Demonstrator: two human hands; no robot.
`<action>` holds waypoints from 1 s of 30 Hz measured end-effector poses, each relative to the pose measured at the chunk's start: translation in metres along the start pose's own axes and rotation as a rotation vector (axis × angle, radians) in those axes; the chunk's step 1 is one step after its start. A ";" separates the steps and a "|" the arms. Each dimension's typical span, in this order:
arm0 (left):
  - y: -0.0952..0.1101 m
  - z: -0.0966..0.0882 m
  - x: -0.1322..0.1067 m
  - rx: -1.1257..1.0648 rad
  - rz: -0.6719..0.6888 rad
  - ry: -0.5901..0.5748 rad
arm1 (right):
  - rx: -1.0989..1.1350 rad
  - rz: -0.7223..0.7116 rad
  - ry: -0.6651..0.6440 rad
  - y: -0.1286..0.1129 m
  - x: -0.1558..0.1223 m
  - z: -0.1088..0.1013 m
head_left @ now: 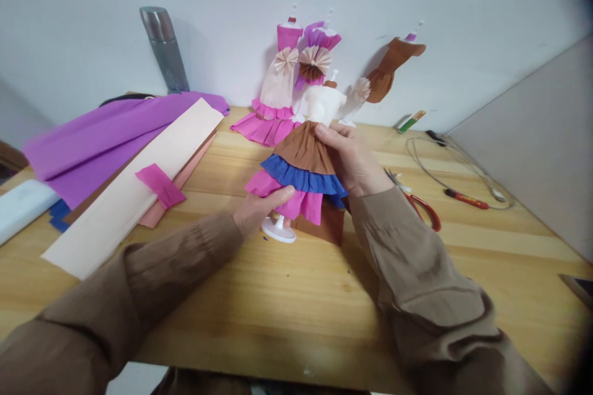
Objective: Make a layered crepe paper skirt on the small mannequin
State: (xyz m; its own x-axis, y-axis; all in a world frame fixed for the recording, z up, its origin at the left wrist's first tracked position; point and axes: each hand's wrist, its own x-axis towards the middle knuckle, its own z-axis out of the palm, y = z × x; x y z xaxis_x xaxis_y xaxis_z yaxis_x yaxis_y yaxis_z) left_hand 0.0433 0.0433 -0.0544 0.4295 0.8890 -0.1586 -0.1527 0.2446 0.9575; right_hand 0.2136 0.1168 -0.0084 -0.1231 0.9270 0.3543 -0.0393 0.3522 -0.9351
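A small white dress-form mannequin [324,103] stands tilted in front of me, its round base [278,231] near the table. It wears a tiered crepe-paper skirt with a brown top layer [303,148], a blue ruffle [301,176] and a pink ruffle [306,205]. My right hand [356,157] is closed around the skirt's waist, thumb in front. Lower down, my left hand [262,207] pinches the pink ruffle between thumb and fingers, which are mostly hidden behind it. A piece of brown paper [322,227] lies behind the skirt.
Several dressed mannequins, one in pink [278,83] and one in brown [393,68], stand by the wall. Purple paper [115,136], a cream strip [134,191] and a grey bottle [165,52] are left. Red-handled scissors [426,210], a cable [467,163] and a red-handled tool [467,199] lie right.
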 end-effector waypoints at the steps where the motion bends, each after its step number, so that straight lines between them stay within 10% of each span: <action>1: -0.002 -0.001 0.002 -0.027 0.015 -0.028 | 0.031 0.019 -0.003 -0.001 0.000 -0.001; 14: -0.008 0.004 0.008 -0.193 0.023 0.047 | 0.060 0.181 -0.066 -0.007 -0.002 0.001; 22: -0.011 0.003 0.013 -0.069 0.120 0.013 | -0.012 0.116 0.182 0.002 0.005 -0.003; 30: -0.010 0.001 0.022 -0.228 0.253 0.129 | -0.143 0.278 -0.111 -0.006 -0.001 -0.007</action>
State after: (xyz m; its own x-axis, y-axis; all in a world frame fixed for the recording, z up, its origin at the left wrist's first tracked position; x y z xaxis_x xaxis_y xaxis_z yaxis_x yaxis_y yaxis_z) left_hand 0.0553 0.0603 -0.0677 0.2386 0.9705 0.0337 -0.4411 0.0774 0.8941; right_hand 0.2206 0.1147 -0.0034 -0.2168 0.9733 0.0757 0.1499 0.1099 -0.9826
